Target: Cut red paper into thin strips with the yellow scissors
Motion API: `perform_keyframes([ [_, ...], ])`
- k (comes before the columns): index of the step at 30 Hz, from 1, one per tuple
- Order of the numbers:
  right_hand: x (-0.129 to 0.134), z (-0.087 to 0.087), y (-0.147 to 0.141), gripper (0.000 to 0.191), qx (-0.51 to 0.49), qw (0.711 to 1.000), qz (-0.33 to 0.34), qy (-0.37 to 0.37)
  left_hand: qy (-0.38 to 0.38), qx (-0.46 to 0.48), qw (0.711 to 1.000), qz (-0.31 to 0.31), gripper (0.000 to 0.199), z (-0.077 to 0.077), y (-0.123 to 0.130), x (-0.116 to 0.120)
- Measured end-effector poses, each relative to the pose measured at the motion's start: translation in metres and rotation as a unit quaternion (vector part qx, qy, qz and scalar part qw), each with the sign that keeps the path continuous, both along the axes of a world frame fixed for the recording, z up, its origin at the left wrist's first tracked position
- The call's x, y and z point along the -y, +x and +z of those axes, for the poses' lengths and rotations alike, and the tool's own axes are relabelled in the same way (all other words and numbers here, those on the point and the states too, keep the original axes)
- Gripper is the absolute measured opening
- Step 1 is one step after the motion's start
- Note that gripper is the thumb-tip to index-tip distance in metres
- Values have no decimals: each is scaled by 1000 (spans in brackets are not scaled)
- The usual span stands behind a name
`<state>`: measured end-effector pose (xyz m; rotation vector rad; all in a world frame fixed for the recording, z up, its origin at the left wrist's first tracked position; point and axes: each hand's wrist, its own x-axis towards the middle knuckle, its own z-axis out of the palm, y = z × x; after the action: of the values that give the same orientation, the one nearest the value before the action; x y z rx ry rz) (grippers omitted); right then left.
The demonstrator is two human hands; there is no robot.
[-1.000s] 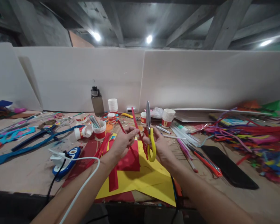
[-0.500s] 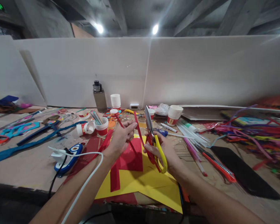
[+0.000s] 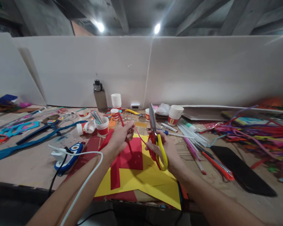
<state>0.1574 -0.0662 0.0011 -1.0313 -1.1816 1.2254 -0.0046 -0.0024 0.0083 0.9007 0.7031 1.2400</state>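
My left hand [image 3: 122, 135] pinches a narrow red strip [image 3: 130, 148] whose ends stick out above and below the fingers. A second thin red length [image 3: 140, 136] spans from these fingertips to my right hand [image 3: 165, 150]; whether it is part of the same strip I cannot tell. My right hand is closed round scissors [image 3: 152, 121] with red and yellow handles, blades pointing up and together. Its thumb and finger also grip the red length. Below both hands lie a red sheet [image 3: 136, 158] and a wider red strip [image 3: 115, 179] on yellow sheets [image 3: 153, 182].
Left stand a cup of pens [image 3: 102, 128], a tipped cup [image 3: 82, 128] and a blue power strip [image 3: 72, 160] with a white cable crossing my left forearm. Right lie a utility knife [image 3: 218, 164], a black phone-like slab [image 3: 244, 171] and pipe cleaners [image 3: 252, 135]. Cup stacks [image 3: 175, 113] stand behind.
The red length between my hands has gone from upright to slanting, its upper end now at my left fingertips. My right hand still holds the scissors. The view has shifted slightly.
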Motion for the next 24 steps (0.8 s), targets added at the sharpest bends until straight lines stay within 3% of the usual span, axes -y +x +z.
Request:
perform_keyframes([
  [5,-2,2,4,49,0,998,-28,54,-46,-103,985,-131,45,-11,4,2],
  [9,-1,1,3,49,21,998,-27,58,-59,-150,975,-150,43,-15,8,6],
  [13,1,1,1,55,16,998,-15,52,-101,-107,979,-144,35,-15,13,10],
  [18,0,-1,0,53,34,998,-4,50,-86,-13,988,-123,31,-17,13,8],
  [24,-1,-5,-3,48,55,996,13,74,-115,18,975,-187,17,-22,9,4],
])
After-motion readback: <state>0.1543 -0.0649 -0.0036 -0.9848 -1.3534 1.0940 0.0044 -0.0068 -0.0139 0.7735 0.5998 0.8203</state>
